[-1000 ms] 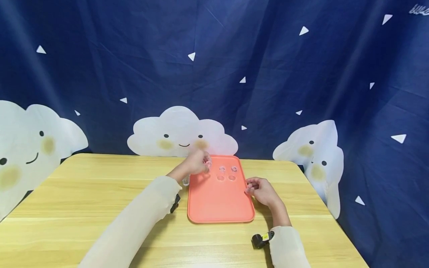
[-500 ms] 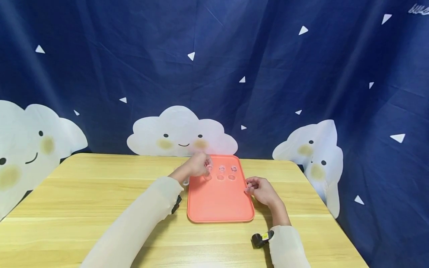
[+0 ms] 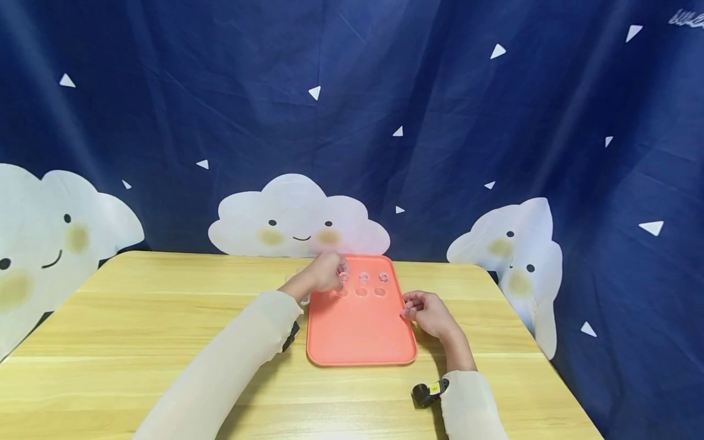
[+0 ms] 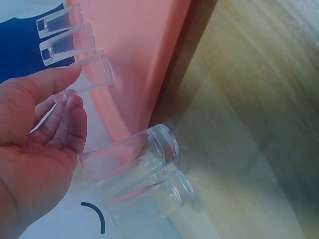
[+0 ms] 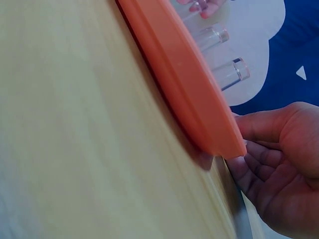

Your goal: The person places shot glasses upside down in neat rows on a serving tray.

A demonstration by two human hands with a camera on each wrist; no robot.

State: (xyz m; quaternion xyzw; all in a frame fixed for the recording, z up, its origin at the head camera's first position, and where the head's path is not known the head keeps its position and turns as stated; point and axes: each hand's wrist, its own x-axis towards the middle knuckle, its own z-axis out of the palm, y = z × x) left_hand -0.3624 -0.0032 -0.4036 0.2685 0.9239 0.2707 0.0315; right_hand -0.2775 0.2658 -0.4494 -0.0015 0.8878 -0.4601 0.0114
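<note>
Three clear glasses stand upside down in a row across the far part of the coral tray (image 3: 360, 333). My left hand (image 3: 324, 272) pinches the raised base of the leftmost glass (image 4: 99, 72) between thumb and fingers; its rim is at the tray surface. Beside it are the middle glass (image 4: 70, 44) and the far-right glass (image 5: 232, 74). At the tray's right edge my right hand (image 3: 431, 313) holds the rim, thumb above and fingers below, as the right wrist view shows.
On the wooden table (image 3: 165, 318), just left of the tray, two more clear glasses stand upright, a nearer glass (image 4: 127, 159) and another glass (image 4: 154, 196), partly behind my left forearm in the head view. A blue cloud-print curtain (image 3: 352, 122) hangs behind the table.
My left hand has brought the leftmost glass down onto the tray, in line with the other two. The right hand has stayed on the tray's edge.
</note>
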